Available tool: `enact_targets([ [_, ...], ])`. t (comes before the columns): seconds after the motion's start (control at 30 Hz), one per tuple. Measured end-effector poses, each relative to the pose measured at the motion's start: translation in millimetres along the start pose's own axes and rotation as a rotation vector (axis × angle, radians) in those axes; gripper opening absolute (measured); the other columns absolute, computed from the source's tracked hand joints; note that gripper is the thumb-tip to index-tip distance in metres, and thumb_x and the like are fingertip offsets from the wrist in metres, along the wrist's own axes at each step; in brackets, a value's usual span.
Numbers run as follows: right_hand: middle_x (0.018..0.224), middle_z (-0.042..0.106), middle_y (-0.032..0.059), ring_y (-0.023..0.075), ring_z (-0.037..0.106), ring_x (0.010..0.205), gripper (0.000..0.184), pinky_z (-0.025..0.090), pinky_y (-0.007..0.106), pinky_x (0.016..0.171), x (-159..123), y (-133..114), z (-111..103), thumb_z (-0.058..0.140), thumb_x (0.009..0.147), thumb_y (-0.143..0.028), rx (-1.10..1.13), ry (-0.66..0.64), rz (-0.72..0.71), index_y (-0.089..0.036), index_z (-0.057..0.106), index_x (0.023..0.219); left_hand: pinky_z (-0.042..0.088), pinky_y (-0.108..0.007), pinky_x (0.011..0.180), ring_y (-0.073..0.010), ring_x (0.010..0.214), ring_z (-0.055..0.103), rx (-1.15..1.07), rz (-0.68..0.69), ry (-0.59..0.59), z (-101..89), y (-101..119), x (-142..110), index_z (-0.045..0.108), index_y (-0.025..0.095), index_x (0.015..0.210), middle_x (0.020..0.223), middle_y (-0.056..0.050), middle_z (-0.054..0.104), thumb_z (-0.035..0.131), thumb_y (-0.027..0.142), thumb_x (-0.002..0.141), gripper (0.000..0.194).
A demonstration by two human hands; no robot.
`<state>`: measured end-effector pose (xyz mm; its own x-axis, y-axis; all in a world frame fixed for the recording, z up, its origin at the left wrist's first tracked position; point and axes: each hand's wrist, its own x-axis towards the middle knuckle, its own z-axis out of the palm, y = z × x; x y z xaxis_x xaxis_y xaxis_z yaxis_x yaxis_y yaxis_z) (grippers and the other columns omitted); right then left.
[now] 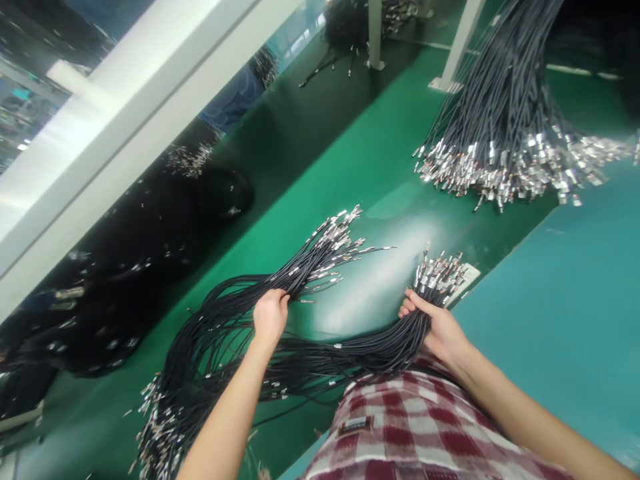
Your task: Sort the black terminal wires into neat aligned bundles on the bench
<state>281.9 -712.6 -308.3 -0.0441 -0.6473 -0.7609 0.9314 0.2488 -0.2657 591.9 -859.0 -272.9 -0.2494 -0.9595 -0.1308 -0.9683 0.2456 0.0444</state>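
My right hand (435,323) is wrapped round one end of a thick bundle of black cables (360,350), just below their silvery metal terminals (440,273). Farther left, my left hand (271,317) closes on the other part of the cables (295,267), whose terminal ends fan out up and to the right over the green surface. Between the hands the cables loop round to the left in a wide curve. More terminal ends (160,427) lie at the lower left, partly behind my left forearm. A pale label or strip (463,283) shows beside the right-hand terminals.
A large bunch of black cables (515,80) with metal ends hangs at the upper right. A white metal beam (130,113) crosses the upper left, with dark cable heaps (165,253) beneath it. White posts (460,47) stand on the green surface (320,173).
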Motion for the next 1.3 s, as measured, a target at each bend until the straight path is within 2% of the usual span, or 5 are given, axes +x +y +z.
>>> enact_targets([
  [0.13, 0.061, 0.052, -0.0040, 0.0128, 0.054, 0.060, 0.029, 0.050, 0.024, 0.057, 1, 0, -1, 0.086, 0.063, -0.028, 0.009, -0.004, -0.006, -0.019, 0.065, 0.081, 0.047, -0.029, 0.071, -0.0196, 0.074, 0.062, -0.272, -0.065, -0.040, -28.5, -9, -9, 0.056, 0.021, 0.080, 0.076, -0.003, 0.065, 0.047, 0.030, 0.085, 0.013],
  [0.33, 0.061, 0.052, -0.0038, 0.0125, 0.054, 0.059, 0.028, 0.050, 0.024, 0.058, 2, -2, 4, 0.085, 0.065, -0.028, -0.028, -0.020, -0.007, -0.018, 0.065, 0.081, 0.033, -0.023, 0.047, -0.0117, 0.042, 0.046, -0.562, -0.055, -0.697, 1.2, 51, 18, 0.049, 0.021, 0.071, 0.049, 0.007, 0.050, 0.058, 0.039, 0.076, 0.021],
  [0.63, 0.063, 0.059, -0.0020, 0.0129, 0.058, 0.061, 0.029, 0.052, 0.024, 0.060, -1, -2, 5, 0.086, 0.063, -0.029, -0.030, -0.007, -0.045, -0.017, 0.070, 0.083, 0.017, -0.021, 0.046, -0.0061, 0.044, 0.025, -1.292, 0.030, -0.700, -12.6, 126, 1, 0.061, 0.015, 0.078, 0.049, 0.009, 0.031, 0.058, 0.057, 0.083, 0.043],
  [0.93, 0.061, 0.062, -0.0008, 0.0120, 0.056, 0.057, 0.032, 0.052, 0.024, 0.059, -6, -2, 21, 0.087, 0.060, -0.034, -0.128, -0.055, -0.143, -0.014, 0.074, 0.082, 0.033, -0.024, 0.055, -0.0109, 0.057, 0.042, -1.246, 0.052, -0.468, 20.0, 201, -41, 0.061, 0.015, 0.078, 0.067, 0.000, 0.053, 0.048, 0.050, 0.091, 0.039],
  [1.3, 0.092, 0.073, 0.0072, 0.0212, 0.066, 0.085, 0.032, 0.055, 0.032, 0.079, -5, -2, 10, 0.087, 0.061, -0.040, -0.130, -0.058, -0.092, -0.018, 0.074, 0.081, 0.044, -0.032, 0.078, -0.0212, 0.080, 0.059, -0.284, 0.322, -0.428, 8.8, 174, -50, 0.059, 0.017, 0.085, 0.082, -0.007, 0.060, 0.037, 0.028, 0.099, 0.029],
])
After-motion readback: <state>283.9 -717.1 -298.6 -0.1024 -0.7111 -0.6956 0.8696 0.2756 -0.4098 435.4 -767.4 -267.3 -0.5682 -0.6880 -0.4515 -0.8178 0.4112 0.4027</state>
